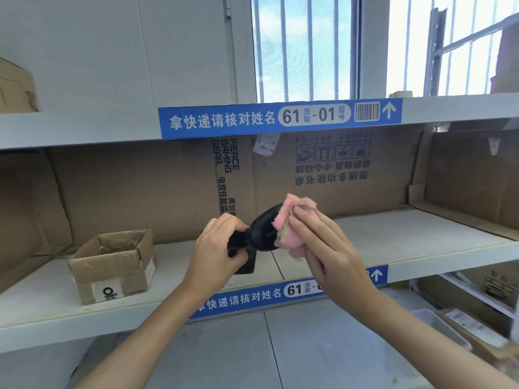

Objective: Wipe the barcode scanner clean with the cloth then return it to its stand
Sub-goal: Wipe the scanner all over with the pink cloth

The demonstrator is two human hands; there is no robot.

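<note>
A black barcode scanner (pixel 262 233) is held above the middle shelf, its rounded head pointing right. My left hand (pixel 216 251) is closed around its handle, which is mostly hidden by the fingers. My right hand (pixel 323 245) presses a pink cloth (pixel 292 217) against the right side of the scanner's head. A dark flat object (pixel 248 265) shows on the shelf just below my left hand; whether it is the stand cannot be told.
A small open cardboard box (pixel 112 265) sits on the white shelf (pixel 393 237) at the left. Flattened cardboard lines the back. Blue label strips (pixel 280 117) run along the shelf edges. More parcels lie on the lower shelf at right.
</note>
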